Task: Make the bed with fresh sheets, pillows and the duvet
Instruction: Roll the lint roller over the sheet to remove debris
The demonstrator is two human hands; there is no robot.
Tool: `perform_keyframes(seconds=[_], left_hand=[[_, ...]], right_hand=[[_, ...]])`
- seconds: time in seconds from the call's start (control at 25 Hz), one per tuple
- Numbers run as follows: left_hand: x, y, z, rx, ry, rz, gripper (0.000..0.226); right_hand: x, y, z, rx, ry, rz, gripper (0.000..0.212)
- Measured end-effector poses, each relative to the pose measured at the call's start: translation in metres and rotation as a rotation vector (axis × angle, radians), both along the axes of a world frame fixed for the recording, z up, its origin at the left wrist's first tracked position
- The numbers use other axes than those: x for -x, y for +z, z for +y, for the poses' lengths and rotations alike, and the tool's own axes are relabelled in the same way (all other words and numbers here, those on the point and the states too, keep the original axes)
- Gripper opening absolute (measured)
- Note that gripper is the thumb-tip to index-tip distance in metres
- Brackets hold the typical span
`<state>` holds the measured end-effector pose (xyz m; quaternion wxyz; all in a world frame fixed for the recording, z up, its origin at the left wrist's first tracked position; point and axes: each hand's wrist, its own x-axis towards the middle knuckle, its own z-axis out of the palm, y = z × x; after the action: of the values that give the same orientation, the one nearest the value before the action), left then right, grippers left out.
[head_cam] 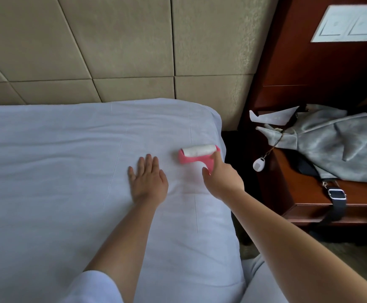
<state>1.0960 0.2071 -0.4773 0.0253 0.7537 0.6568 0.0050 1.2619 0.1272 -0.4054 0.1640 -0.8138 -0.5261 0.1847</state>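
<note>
A white fitted sheet covers the mattress up to its head-end corner at the right. My left hand lies flat on the sheet, fingers straight and spread. Just right of it, my right hand grips the handle of a pink lint roller, index finger stretched along the frame. The roller's white drum rests on the sheet near the mattress's right edge. No pillows or duvet are in view.
A padded beige headboard rises behind the bed. To the right stands a dark wooden nightstand bearing a grey bag with a white tag hanging off it. A dark gap separates bed and nightstand.
</note>
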Motion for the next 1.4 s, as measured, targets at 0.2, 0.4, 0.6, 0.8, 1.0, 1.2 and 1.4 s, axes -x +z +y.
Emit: perform_keyframes(seconds=[0.2, 0.4, 0.6, 0.8, 1.0, 1.2, 1.4], left_hand=[[-0.015, -0.004, 0.041, -0.016, 0.012, -0.007, 0.054], [-0.027, -0.010, 0.081, -0.080, 0.021, -0.017, 0.054], [-0.036, -0.017, 0.119, -0.124, 0.019, -0.028, 0.055], [-0.044, -0.024, 0.143, -0.166, 0.029, -0.024, 0.057], [-0.047, -0.025, 0.158, -0.205, 0.082, -0.088, 0.079], [-0.054, -0.023, 0.174, -0.202, 0.122, -0.078, 0.080], [-0.055, -0.024, 0.180, -0.209, 0.143, -0.076, 0.079]], right_hand=[[-0.005, -0.013, 0.043, 0.029, 0.040, -0.005, 0.055], [-0.014, -0.012, 0.108, 0.053, 0.076, 0.027, 0.048], [-0.015, -0.022, 0.162, 0.037, 0.118, 0.039, 0.053], [-0.013, -0.033, 0.205, 0.039, 0.140, 0.034, 0.056], [-0.021, -0.030, 0.252, 0.028, 0.170, 0.063, 0.059], [-0.023, -0.032, 0.271, 0.046, 0.176, 0.075, 0.061], [-0.029, -0.029, 0.263, 0.034, 0.188, 0.099, 0.058]])
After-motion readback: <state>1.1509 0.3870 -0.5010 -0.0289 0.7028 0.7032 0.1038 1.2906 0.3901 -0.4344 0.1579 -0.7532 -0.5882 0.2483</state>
